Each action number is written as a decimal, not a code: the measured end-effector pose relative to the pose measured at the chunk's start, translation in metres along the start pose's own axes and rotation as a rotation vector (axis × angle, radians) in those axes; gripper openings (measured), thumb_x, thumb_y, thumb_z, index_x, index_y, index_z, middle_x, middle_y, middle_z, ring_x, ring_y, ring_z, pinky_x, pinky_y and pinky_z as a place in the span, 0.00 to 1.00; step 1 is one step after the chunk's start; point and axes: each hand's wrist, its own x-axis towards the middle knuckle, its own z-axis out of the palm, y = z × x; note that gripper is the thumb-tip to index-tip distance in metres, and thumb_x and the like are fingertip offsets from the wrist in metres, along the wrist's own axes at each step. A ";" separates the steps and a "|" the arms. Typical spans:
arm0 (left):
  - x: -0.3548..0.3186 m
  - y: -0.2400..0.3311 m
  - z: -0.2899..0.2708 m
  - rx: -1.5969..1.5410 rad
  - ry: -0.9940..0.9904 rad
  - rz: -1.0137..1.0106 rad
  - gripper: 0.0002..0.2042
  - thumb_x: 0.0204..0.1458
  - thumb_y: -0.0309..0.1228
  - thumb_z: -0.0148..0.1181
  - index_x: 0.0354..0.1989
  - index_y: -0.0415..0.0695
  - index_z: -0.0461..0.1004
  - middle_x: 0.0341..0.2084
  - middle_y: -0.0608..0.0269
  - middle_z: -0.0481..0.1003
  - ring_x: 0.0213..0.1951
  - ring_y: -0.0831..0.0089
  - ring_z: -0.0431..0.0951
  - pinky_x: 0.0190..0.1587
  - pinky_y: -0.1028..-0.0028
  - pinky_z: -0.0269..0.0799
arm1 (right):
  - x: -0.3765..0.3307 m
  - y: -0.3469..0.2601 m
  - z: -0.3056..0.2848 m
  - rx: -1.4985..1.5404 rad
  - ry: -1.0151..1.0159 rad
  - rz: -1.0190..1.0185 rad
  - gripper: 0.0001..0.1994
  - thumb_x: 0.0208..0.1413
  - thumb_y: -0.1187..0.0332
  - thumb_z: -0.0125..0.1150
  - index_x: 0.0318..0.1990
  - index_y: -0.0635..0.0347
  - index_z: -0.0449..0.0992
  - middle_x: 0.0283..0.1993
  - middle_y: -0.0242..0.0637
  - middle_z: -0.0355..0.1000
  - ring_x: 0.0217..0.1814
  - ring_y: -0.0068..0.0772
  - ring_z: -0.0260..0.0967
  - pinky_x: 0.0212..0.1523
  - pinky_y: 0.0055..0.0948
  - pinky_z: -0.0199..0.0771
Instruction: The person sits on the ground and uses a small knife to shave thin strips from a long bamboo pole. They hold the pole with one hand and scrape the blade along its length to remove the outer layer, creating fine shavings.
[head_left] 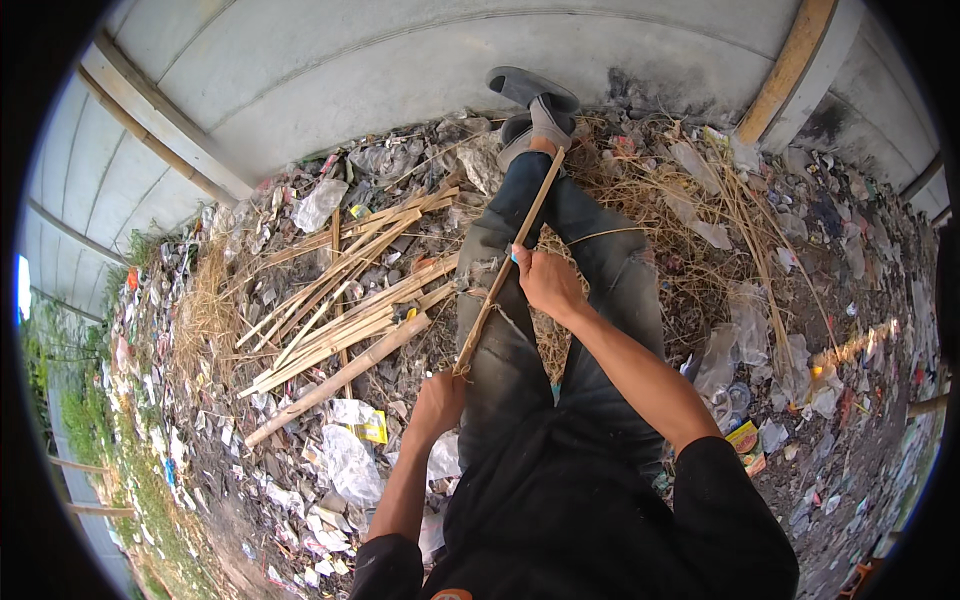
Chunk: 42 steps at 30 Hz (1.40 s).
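Note:
A long bamboo strip (pixel 533 207) slants across my lap, from near my ankles down to my left thigh. My left hand (pixel 437 403) is closed around its lower end. Farther up, my right hand (pixel 550 282) is closed with its thumb against the strip's middle. A small turquoise spot shows by that thumb; what it belongs to I cannot make out. A thin, frayed sliver hangs off the strip between the two hands. To the left of my legs lies a loose pile of split bamboo strips (pixel 350 320), with a thicker bamboo piece (pixel 340 380) at its near side.
My outstretched legs (pixel 500 330) rest on ground strewn with litter. A grey panel wall (pixel 430 60) with posts (pixel 790 75) stands beyond my feet. Dry stalks (pixel 750 230) lie at the right, clear plastic (pixel 352 465) by my left arm, and green plants (pixel 85 420) at the far left.

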 end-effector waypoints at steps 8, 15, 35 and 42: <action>0.023 0.028 0.002 0.036 -0.029 -0.018 0.15 0.65 0.31 0.52 0.32 0.30 0.74 0.26 0.28 0.75 0.35 0.29 0.78 0.38 0.41 0.72 | -0.079 -0.032 0.016 0.203 -0.241 -0.024 0.37 0.77 0.47 0.35 0.26 0.69 0.79 0.23 0.62 0.74 0.31 0.67 0.76 0.35 0.58 0.75; 0.026 0.027 0.005 0.161 0.029 0.220 0.10 0.63 0.25 0.51 0.31 0.32 0.72 0.26 0.39 0.73 0.30 0.35 0.77 0.31 0.46 0.72 | -0.054 0.001 0.024 0.550 -0.591 -0.005 0.39 0.74 0.38 0.43 0.17 0.64 0.69 0.13 0.38 0.63 0.16 0.38 0.65 0.24 0.42 0.63; 0.021 0.001 0.027 0.316 0.056 0.065 0.09 0.62 0.29 0.53 0.33 0.35 0.72 0.28 0.38 0.75 0.30 0.37 0.79 0.32 0.45 0.74 | -0.049 -0.017 0.003 0.586 -0.576 -0.383 0.18 0.58 0.58 0.70 0.26 0.62 0.73 0.20 0.36 0.65 0.24 0.26 0.62 0.31 0.35 0.64; 0.024 0.018 0.020 0.209 0.070 -0.025 0.16 0.66 0.39 0.52 0.35 0.36 0.74 0.27 0.32 0.79 0.33 0.32 0.81 0.35 0.42 0.77 | -0.044 0.009 0.004 0.455 -0.105 -0.056 0.18 0.51 0.54 0.75 0.31 0.60 0.78 0.19 0.35 0.73 0.22 0.32 0.73 0.28 0.34 0.72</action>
